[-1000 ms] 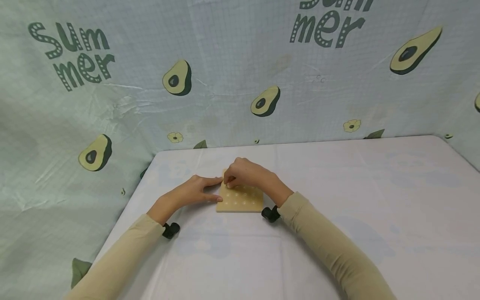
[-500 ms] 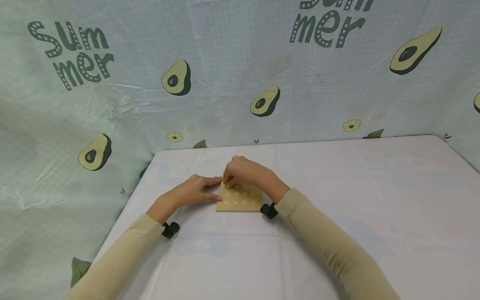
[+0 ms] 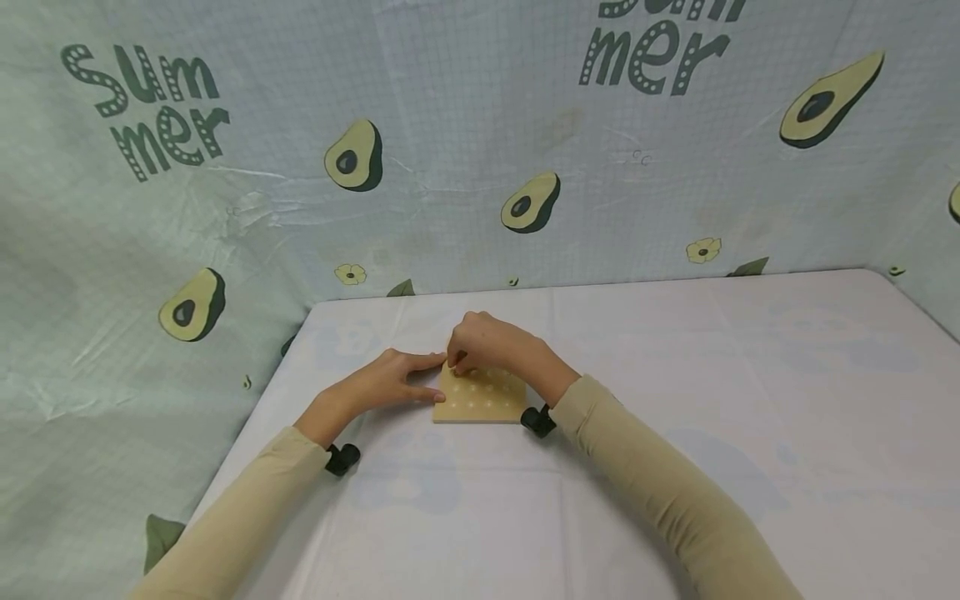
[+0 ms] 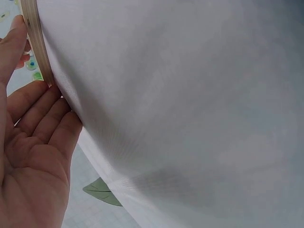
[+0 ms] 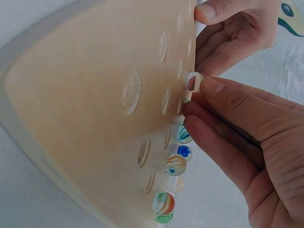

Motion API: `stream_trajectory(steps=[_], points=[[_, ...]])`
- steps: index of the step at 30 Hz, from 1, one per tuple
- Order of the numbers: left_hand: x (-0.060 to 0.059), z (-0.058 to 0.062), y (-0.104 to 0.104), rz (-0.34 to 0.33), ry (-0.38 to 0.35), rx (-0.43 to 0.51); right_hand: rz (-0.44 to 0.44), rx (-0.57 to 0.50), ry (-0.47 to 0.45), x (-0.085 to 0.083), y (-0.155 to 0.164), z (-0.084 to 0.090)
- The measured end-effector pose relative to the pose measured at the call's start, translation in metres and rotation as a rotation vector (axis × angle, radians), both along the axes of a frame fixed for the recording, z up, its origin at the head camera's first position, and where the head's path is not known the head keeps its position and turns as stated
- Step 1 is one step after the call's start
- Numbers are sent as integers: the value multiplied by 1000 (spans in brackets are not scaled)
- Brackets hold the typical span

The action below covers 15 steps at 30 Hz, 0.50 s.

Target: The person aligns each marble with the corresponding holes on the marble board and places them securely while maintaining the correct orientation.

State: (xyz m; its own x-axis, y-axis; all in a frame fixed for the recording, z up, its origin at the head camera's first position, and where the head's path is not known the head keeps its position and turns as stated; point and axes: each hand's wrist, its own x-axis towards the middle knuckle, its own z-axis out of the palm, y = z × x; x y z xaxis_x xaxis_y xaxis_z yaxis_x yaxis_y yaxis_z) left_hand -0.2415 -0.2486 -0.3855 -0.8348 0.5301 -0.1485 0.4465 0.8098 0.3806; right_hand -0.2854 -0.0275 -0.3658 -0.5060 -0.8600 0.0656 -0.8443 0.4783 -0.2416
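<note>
A pale wooden board (image 3: 483, 411) with rows of round hollows lies on the table. My left hand (image 3: 386, 382) is at its left side, thumb and fingertips touching the edge, fingers fairly straight. In the left wrist view, that board edge (image 4: 39, 47) runs between thumb and fingers. My right hand (image 3: 493, 343) is over the board's far left part and pinches a whitish glass marble (image 5: 194, 82) between thumb and fingers, right at the surface. Coloured marbles (image 5: 176, 165) sit in a line along the far part of the board; the nearer hollows (image 5: 132, 93) hold none.
A white cloth covers the table (image 3: 675, 400), which stretches well to the right of the board. Behind it hangs a pale curtain (image 3: 450, 167) printed with avocados and lettering. A small black camera (image 3: 537, 421) on my right wrist sits close to the board's right edge.
My right hand and forearm have shifted very slightly to the left, still pinching at the same part of the board. The left hand and the board stay in place.
</note>
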Motion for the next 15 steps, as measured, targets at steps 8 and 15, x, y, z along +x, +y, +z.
stream_trajectory(steps=[8, 15], points=[[0, -2, 0, -1, -2, -10, 36, -38, -26, 5, 19, 4], [1, 0, 2, 29, -11, -32, 0, -113, -6, 9, 62, 11]])
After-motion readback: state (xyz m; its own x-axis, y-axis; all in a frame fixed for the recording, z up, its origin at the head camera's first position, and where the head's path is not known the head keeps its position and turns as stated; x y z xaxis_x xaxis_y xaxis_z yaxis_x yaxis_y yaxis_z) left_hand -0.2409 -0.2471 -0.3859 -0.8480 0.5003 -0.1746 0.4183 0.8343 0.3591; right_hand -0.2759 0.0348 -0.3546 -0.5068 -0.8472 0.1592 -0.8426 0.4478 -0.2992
